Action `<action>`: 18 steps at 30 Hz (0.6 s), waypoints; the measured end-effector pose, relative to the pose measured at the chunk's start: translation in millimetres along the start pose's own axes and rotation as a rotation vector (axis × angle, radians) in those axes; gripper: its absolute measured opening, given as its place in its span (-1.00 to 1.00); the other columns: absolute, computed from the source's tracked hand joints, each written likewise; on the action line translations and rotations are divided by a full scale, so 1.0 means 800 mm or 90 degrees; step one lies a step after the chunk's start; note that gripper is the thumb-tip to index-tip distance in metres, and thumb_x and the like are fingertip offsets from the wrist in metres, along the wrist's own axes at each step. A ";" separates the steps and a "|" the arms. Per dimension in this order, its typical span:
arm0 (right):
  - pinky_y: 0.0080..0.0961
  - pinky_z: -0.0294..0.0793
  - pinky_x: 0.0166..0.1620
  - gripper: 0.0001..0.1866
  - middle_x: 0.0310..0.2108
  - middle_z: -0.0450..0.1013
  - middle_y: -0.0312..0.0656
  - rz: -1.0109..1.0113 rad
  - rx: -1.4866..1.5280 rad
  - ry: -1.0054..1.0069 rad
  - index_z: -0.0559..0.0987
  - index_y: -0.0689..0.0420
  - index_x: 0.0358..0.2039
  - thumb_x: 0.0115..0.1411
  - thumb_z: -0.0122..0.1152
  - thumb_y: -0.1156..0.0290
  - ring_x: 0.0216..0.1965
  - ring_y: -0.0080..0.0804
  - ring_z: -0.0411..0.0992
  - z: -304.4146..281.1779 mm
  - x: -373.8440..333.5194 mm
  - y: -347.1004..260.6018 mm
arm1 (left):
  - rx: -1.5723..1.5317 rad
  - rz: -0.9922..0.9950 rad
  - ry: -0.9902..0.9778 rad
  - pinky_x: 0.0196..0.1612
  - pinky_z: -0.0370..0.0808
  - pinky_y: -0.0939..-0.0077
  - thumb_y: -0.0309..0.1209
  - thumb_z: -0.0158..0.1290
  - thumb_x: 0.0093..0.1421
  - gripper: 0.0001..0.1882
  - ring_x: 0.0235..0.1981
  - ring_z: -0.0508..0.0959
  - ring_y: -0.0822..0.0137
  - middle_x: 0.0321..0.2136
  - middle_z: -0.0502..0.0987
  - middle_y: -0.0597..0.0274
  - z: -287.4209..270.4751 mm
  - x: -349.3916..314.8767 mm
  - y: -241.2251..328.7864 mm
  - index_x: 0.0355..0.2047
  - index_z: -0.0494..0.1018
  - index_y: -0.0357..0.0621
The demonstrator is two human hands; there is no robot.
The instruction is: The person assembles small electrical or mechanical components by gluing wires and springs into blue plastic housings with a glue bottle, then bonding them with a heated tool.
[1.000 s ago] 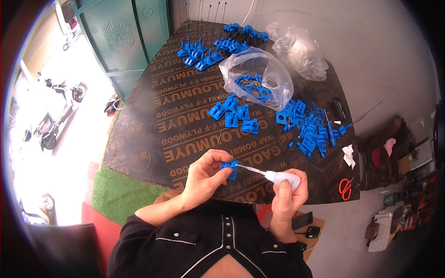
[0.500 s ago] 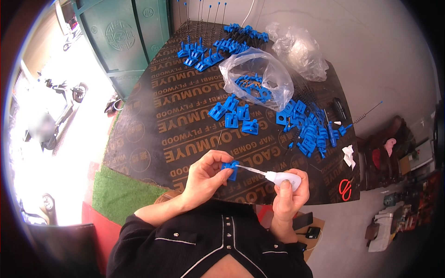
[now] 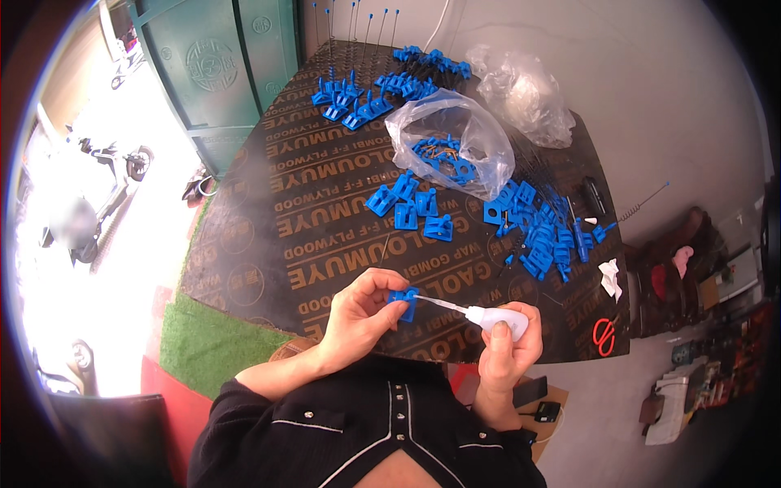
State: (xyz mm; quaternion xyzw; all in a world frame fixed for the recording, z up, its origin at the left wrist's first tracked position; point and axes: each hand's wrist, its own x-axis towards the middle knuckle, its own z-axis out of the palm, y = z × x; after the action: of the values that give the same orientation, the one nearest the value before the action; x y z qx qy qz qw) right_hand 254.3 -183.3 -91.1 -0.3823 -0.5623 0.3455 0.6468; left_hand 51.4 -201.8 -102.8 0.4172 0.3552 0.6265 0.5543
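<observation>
Dark desk (image 3: 236, 252), near side: left hand (image 3: 356, 319) pinches blue part (image 3: 407, 307), likely light, stiff; right hand (image 3: 508, 351) grips bottle (image 3: 486, 315), likely soft, best held by body.

Bottle (image 3: 495, 316) right of part (image 3: 409, 306), bag (image 3: 492, 159) behind, pieces (image 3: 462, 169) apparently inside

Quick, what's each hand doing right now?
Left hand: closed, pinching a small blue plastic part.
Right hand: closed around a white squeeze bottle, nozzle toward that part.

glare whites out ground (image 3: 122, 297) at left; table (image 3: 252, 236) edge bowed; corners black
</observation>
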 end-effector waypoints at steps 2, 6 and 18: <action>-0.85 0.22 -0.54 -0.73 -0.45 0.39 -0.29 -0.001 -0.006 0.000 0.42 0.27 -0.22 0.11 0.16 0.40 -0.55 -0.72 0.28 0.000 0.000 -0.001 | 0.000 0.001 0.002 -0.38 0.44 0.78 -0.67 0.05 0.18 -0.77 -0.30 0.48 0.61 -0.18 0.42 0.30 0.001 -0.001 0.000 -0.13 0.39 -0.28; -0.85 0.23 -0.53 -0.73 -0.44 0.40 -0.28 -0.006 -0.017 -0.002 0.42 0.27 -0.21 0.12 0.16 0.40 -0.54 -0.72 0.29 0.000 0.000 -0.002 | -0.002 0.000 0.002 -0.38 0.45 0.78 -0.66 0.05 0.18 -0.76 -0.30 0.48 0.61 -0.18 0.42 0.31 0.000 -0.001 0.000 -0.13 0.38 -0.27; -0.84 0.24 -0.52 -0.69 -0.43 0.40 -0.28 -0.010 -0.007 -0.003 0.41 0.27 -0.20 0.12 0.22 0.36 -0.54 -0.71 0.29 -0.002 -0.001 0.002 | -0.005 0.004 -0.005 -0.37 0.45 0.78 -0.66 0.04 0.18 -0.76 -0.29 0.48 0.61 -0.16 0.41 0.32 -0.001 -0.001 -0.001 -0.13 0.38 -0.26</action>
State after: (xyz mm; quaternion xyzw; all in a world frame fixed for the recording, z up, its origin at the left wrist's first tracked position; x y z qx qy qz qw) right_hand 255.6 -183.2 -93.0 -0.3802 -0.5690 0.3382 0.6460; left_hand 50.8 -202.3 -103.9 0.4186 0.3490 0.6279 0.5556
